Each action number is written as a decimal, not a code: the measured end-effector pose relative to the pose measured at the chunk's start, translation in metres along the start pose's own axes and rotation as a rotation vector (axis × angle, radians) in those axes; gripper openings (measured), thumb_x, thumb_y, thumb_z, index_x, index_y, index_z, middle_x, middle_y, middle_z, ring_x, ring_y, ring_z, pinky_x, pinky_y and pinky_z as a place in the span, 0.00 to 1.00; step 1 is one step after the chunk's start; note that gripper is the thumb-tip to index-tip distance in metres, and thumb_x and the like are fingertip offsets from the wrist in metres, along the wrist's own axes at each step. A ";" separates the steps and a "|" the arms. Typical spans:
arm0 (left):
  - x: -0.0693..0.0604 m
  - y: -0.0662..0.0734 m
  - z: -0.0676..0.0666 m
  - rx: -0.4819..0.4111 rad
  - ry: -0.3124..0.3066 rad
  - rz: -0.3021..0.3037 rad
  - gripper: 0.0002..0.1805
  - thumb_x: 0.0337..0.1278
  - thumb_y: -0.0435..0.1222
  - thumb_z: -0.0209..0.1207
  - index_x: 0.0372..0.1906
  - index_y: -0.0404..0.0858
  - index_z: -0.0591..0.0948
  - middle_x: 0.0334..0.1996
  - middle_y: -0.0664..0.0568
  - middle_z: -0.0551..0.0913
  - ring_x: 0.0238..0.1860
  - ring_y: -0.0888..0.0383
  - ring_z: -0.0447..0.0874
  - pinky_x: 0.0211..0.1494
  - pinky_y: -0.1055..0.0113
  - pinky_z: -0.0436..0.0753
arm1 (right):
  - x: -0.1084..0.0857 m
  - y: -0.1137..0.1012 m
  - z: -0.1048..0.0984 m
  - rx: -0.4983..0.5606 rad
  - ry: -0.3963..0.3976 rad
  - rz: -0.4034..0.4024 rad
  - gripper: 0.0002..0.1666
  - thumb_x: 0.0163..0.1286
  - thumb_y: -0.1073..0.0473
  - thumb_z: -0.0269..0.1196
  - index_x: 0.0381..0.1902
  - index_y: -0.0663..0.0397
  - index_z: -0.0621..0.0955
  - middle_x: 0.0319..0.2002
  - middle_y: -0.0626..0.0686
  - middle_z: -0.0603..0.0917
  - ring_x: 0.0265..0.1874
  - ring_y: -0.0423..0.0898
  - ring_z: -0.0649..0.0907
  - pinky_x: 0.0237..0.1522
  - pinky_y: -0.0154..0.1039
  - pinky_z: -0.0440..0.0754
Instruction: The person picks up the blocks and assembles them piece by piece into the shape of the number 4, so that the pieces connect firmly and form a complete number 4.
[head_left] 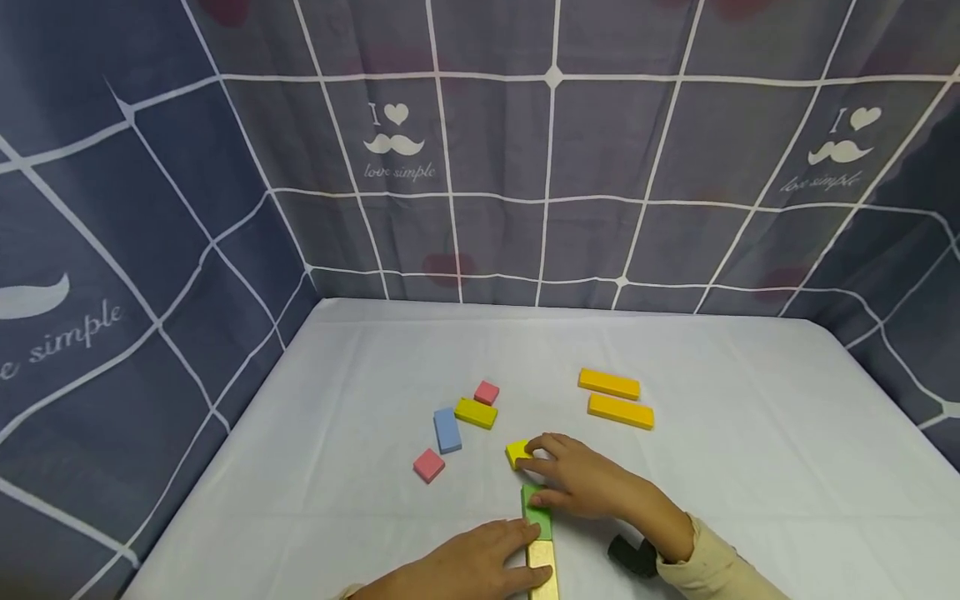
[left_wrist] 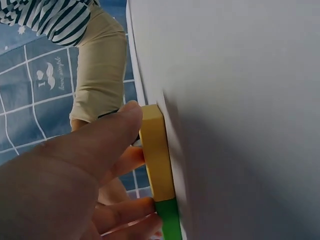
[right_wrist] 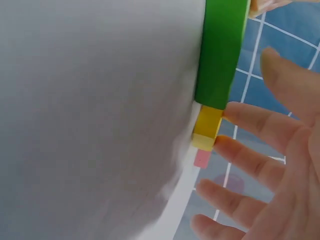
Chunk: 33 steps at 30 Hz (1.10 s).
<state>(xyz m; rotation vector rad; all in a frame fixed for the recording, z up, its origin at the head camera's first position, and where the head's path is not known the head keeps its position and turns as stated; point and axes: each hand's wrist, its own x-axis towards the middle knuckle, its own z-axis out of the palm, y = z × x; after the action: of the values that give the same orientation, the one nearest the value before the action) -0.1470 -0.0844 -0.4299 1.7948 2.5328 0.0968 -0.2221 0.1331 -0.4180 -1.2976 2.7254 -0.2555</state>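
left hand [head_left: 480,560] and right hand [head_left: 585,479] at the green block [head_left: 542,518]

a white cloth covers the surface [head_left: 720,467], and dark curtains [head_left: 495,133] with white grid lines, moustaches, hearts and lettering stand around it. beyond the green block and to its left are a blue block [head_left: 447,431], an olive-yellow block [head_left: 476,413] and two pink blocks [head_left: 429,466]; beyond it and to its right, two orange bars [head_left: 621,412] lie side by side.

the gold block [head_left: 542,553] sits end to end with the green block, on its near side. the left grip has its fingers apart, resting on top of the gold block and reaching the seam with the green block. the small yellow block [head_left: 516,454] lies just past the far end of the green block, slightly apart from it. the right grip is spread, its index and middle fingertips at the yellow block, its thumb raised over the green block.
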 end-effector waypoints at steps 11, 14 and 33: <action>0.001 0.000 -0.003 -0.042 -0.046 -0.038 0.28 0.60 0.58 0.45 0.63 0.55 0.67 0.64 0.48 0.62 0.64 0.57 0.62 0.63 0.70 0.68 | -0.006 -0.005 -0.008 -0.040 0.113 0.072 0.26 0.55 0.74 0.60 0.52 0.49 0.78 0.47 0.47 0.77 0.45 0.44 0.76 0.48 0.40 0.77; 0.002 -0.001 -0.003 -0.055 -0.074 -0.047 0.28 0.60 0.59 0.44 0.64 0.55 0.66 0.65 0.49 0.62 0.65 0.58 0.62 0.63 0.71 0.68 | -0.007 -0.003 -0.007 -0.057 0.129 0.078 0.25 0.53 0.75 0.61 0.48 0.50 0.80 0.46 0.48 0.78 0.44 0.45 0.76 0.47 0.40 0.77; 0.004 -0.004 -0.006 -0.064 -0.066 -0.051 0.26 0.61 0.57 0.44 0.64 0.58 0.67 0.61 0.53 0.65 0.63 0.62 0.62 0.65 0.66 0.66 | -0.014 -0.008 -0.010 -0.059 0.078 0.013 0.17 0.60 0.67 0.60 0.47 0.47 0.82 0.49 0.47 0.80 0.50 0.46 0.77 0.51 0.43 0.76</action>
<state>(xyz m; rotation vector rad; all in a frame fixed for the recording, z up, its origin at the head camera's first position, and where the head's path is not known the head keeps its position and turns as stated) -0.1522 -0.0817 -0.4240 1.6817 2.4981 0.1145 -0.2089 0.1397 -0.4060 -1.3113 2.8261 -0.2306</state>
